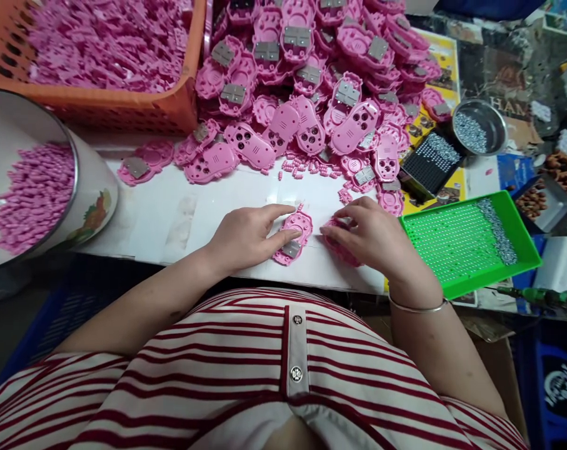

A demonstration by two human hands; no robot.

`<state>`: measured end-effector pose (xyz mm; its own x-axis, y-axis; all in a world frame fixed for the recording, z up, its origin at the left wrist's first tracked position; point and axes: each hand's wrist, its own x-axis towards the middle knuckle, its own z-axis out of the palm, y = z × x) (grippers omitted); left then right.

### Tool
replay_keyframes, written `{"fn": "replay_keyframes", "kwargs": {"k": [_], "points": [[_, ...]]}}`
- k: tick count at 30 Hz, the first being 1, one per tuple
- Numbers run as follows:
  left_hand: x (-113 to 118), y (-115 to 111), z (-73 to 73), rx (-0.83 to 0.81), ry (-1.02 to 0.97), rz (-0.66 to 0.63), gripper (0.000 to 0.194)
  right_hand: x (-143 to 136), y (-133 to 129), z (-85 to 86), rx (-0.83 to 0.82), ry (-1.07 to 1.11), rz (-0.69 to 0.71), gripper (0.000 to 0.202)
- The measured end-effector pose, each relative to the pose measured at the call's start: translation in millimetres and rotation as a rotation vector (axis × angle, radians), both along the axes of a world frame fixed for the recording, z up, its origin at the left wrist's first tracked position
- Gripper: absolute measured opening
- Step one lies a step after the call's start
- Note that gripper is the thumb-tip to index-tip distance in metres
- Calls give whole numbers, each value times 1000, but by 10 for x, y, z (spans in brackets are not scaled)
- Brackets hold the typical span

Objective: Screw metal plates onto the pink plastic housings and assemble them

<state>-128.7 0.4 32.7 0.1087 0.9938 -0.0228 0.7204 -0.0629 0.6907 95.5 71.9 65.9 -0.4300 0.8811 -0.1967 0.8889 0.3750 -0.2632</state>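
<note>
On the white table, a pink plastic half shell with a grey metal plate lies in front of me. My left hand steadies it, thumb on its face and index finger along its upper edge. To the right, my right hand is closed over a second pink shell, mostly hidden under the fingers. Fingertips of that hand are pinched near its left edge. Small pink pegs are scattered just beyond both hands.
Pink shells are heaped behind. At left are an orange basket of pink parts and a white enamel pot of pink pegs. At right stand a green tray with screws, a black perforated tray, a metal bowl and a screwdriver.
</note>
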Motion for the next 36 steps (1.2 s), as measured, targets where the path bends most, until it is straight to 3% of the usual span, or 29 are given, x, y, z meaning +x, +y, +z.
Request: {"fn": "replay_keyframes", "kwargs": {"k": [4,7,9,13,18,22,25,31,33,36], "points": [[20,28,-19,-35,-313,137,50,-11,125,-53,229,-14,-179,33],[-25,90,15,-163,-671,280,61,-63,190,-119,227,-123,-175,32],[-66,135,55,-251,-772,304,73,-88,186,-163,211,-126,-156,31],[-82,194,126,-383,-834,301,90,-142,78,-152,317,68,-140,35],[62,223,174,-411,-891,227,95,-389,-124,-113,302,462,138,27],[157,207,148,-425,-770,130,100,-572,-213,-223,367,322,281,29],[209,165,97,-409,-690,111,95,-598,-224,-271,314,209,314,28],[296,75,21,-370,-854,130,82,-499,-127,-160,172,223,410,19],[303,74,19,-322,-861,85,82,-425,-76,-111,147,298,406,18],[298,95,32,-95,-726,5,78,-219,-27,-74,176,442,172,15]]}}
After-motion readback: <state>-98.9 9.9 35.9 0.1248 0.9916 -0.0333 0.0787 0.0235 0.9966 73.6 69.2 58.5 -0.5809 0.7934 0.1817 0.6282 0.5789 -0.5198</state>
